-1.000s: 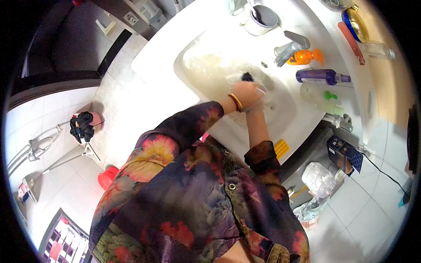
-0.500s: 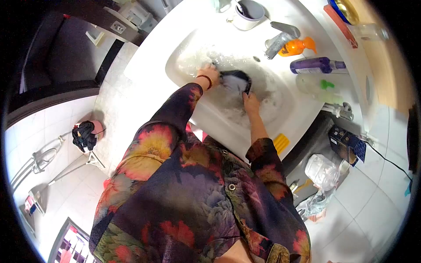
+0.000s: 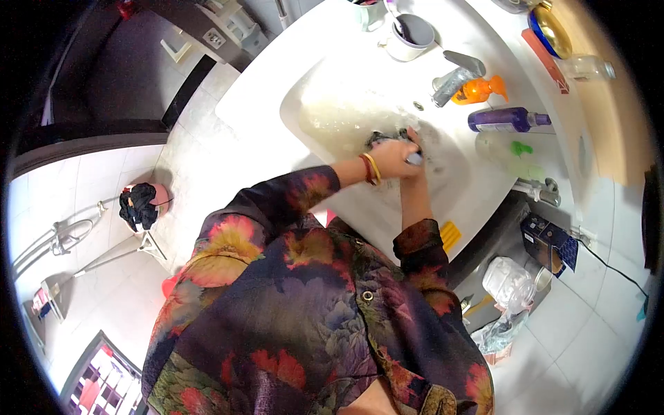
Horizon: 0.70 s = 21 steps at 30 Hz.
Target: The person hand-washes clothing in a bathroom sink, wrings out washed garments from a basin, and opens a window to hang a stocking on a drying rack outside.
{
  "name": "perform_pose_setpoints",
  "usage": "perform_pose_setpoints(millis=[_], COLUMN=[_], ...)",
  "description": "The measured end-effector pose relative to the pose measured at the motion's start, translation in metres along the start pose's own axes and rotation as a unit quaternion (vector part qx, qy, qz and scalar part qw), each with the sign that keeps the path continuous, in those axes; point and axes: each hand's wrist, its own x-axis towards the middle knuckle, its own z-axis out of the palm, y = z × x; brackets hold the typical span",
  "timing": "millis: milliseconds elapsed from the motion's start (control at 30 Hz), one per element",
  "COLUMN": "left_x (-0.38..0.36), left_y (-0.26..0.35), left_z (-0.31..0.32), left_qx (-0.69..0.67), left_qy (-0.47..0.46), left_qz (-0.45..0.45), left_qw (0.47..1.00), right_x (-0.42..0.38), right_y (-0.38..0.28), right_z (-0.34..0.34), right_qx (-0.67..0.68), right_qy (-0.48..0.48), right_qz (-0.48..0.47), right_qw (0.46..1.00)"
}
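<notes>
A wet, dark cloth (image 3: 379,138) with a pale grey part is bunched up over the water in the white sink (image 3: 294,104). Its exact kind cannot be made out. My left hand (image 3: 393,158), with a red and a yellow band at the wrist, is closed round it, and a pale grey bit pokes out by the fingers. Right against it, my right hand (image 3: 415,144) grips the same cloth from the other side, partly covered by my left. Cloudy, sudsy water (image 3: 339,114) lies in the sink.
Behind the sink stand a faucet (image 3: 458,79), an orange pump bottle (image 3: 479,90), a purple bottle (image 3: 508,120) and a clear bottle with a green top (image 3: 508,153). A mug (image 3: 409,47) sits on the far rim, a yellow soap bar (image 3: 450,236) on the near right edge.
My left hand has moved right to meet my right hand. The cloth, spread between the hands before, is now bunched up in them. The view has shifted slightly.
</notes>
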Motion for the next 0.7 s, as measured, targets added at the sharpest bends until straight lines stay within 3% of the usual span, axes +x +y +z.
perform_pose_setpoints(millis=[67,167,233,267,333,400,467,500,533,633,700], left_x=[-0.003,0.003,0.011,0.016,0.012,0.020,0.001,-0.008,-0.015,-0.032,-0.022], left_y=[0.031,0.031,-0.002,-0.023,-0.055,-0.083,-0.086,-0.093,-0.099,-0.103,-0.097], left_z=[0.000,0.010,0.013,0.013,-0.002,-0.019,-0.045,-0.058,-0.071,-0.092,-0.083], left_qx=[-0.001,0.076,0.211,0.279,0.351,0.264,0.329,0.365,0.400,0.493,0.344], left_qy=[-0.049,-0.024,-0.052,-0.068,-0.019,-0.038,0.037,0.041,0.047,-0.087,-0.025], left_qz=[-0.047,-0.136,-0.136,-0.132,-0.017,-0.156,-0.095,-0.069,-0.046,-0.200,-0.205], left_qw=[0.998,0.988,0.966,0.949,0.936,0.951,0.939,0.928,0.914,0.842,0.916], right_x=[0.002,0.009,0.006,0.000,-0.014,-0.015,-0.026,-0.033,-0.035,-0.042,-0.043], right_y=[0.008,0.023,0.032,0.029,0.012,0.007,-0.027,-0.046,-0.055,-0.047,-0.033], right_z=[0.003,-0.009,-0.016,0.007,0.078,0.058,0.070,0.081,0.067,0.027,0.015], right_qx=[0.039,0.150,0.224,0.162,0.035,-0.109,-0.248,-0.354,-0.491,-0.784,-0.769], right_qy=[-0.045,-0.067,-0.077,0.015,0.197,0.167,0.140,0.262,0.206,0.033,-0.031], right_qz=[-0.010,0.000,0.003,0.021,0.055,-0.007,-0.069,-0.023,-0.082,-0.205,-0.119], right_qw=[0.998,0.986,0.971,0.986,0.978,0.980,0.956,0.897,0.842,0.585,0.627])
